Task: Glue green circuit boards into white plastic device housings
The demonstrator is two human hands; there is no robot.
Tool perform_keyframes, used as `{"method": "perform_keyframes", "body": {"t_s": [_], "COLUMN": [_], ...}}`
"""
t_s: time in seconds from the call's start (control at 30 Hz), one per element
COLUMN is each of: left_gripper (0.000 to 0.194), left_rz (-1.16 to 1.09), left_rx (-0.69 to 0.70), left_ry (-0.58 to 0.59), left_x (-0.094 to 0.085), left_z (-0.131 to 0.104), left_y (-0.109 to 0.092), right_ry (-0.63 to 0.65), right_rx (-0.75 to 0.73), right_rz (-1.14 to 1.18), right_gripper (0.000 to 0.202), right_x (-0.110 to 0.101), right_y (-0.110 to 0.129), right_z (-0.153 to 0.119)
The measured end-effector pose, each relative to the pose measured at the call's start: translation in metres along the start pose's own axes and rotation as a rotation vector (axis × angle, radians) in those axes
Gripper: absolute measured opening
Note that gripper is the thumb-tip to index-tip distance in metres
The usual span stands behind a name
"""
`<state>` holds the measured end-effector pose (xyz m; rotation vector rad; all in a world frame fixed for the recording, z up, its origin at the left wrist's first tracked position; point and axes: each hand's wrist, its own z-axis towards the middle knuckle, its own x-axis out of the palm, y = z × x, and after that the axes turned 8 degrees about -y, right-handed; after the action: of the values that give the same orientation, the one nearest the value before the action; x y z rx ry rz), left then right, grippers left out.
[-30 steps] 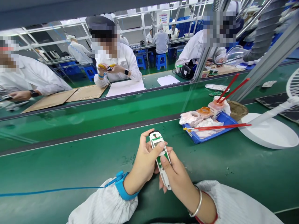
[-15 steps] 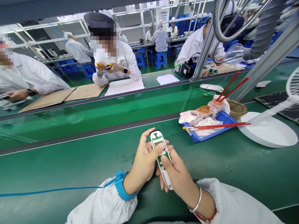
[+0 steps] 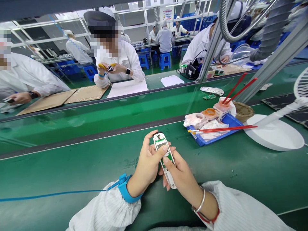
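Observation:
Between both hands I hold a long white handheld device casing [image 3: 171, 180], tilted, with its inside facing up. A green circuit board [image 3: 170, 158] and a small grey display [image 3: 160, 145] show in it, and its far end is black. My left hand [image 3: 149, 160] is closed round the upper part, its thumb pressing beside the display. My right hand [image 3: 181, 170] grips the lower part, with its thumb on the board. The thumbs hide some of the board. A blue wrist strap [image 3: 127, 192] with a cord circles my left wrist.
A blue tray [image 3: 204, 141] with wrapped jars and red brushes [image 3: 226, 129] lies to the right. Beside it stand a white fan's base [image 3: 276, 136] and a brown bowl [image 3: 243, 110]. Beyond the dark ledge lies a white casing [image 3: 212, 90]. Co-workers [image 3: 117, 61] sit opposite.
The casing and both hands have shifted slightly up and left in view. My right thumb has slid a little up the board. The grip of both hands stays.

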<state>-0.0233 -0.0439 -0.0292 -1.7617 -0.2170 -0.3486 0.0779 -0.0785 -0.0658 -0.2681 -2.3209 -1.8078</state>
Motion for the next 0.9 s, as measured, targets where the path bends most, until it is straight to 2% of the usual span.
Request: {"method": "perform_keyframes", "body": {"t_s": [0.17, 0.4, 0.5, 0.57, 0.63, 0.7, 0.73, 0.77, 0.83, 0.9], "left_gripper": [0.058, 0.061, 0.071, 0.077, 0.079, 0.076, 0.073, 0.07, 0.068, 0.068], "left_rz": [0.004, -0.017, -0.077, -0.115, -0.103, 0.015, 0.145, 0.323, 0.449, 0.577], "left_rx": [0.035, 0.072, 0.08, 0.127, 0.201, 0.235, 0.216, 0.176, 0.148, 0.143], "left_ry": [-0.005, -0.076, -0.086, -0.112, -0.174, -0.244, -0.287, -0.318, -0.334, -0.341], "left_x": [-0.002, 0.0, -0.002, -0.009, -0.02, -0.031, -0.036, -0.04, -0.044, -0.045], "left_z": [0.001, 0.005, 0.011, 0.022, 0.043, 0.073, 0.092, 0.111, 0.152, 0.19], "left_y": [0.006, 0.015, 0.008, -0.002, -0.016, -0.033, -0.04, -0.047, -0.058, -0.064], "right_ry": [0.031, 0.048, 0.048, -0.068, -0.256, -0.464, -0.53, -0.561, -0.562, -0.53], "right_rx": [-0.022, 0.042, -0.007, -0.054, -0.03, -0.009, 0.03, 0.077, 0.145, 0.166], "right_rz": [0.011, 0.017, 0.012, 0.068, 0.201, 0.366, 0.433, 0.488, 0.54, 0.533], "right_gripper": [0.044, 0.04, 0.041, 0.05, 0.054, 0.045, 0.036, 0.027, 0.017, 0.017], "right_x": [-0.003, -0.003, -0.017, -0.04, -0.071, -0.104, -0.12, -0.133, -0.151, -0.16], "right_y": [0.0, 0.0, 0.017, 0.033, 0.049, 0.061, 0.065, 0.067, 0.07, 0.071], "right_z": [-0.001, 0.011, 0.02, 0.022, 0.02, 0.016, 0.014, 0.012, 0.01, 0.011]}}
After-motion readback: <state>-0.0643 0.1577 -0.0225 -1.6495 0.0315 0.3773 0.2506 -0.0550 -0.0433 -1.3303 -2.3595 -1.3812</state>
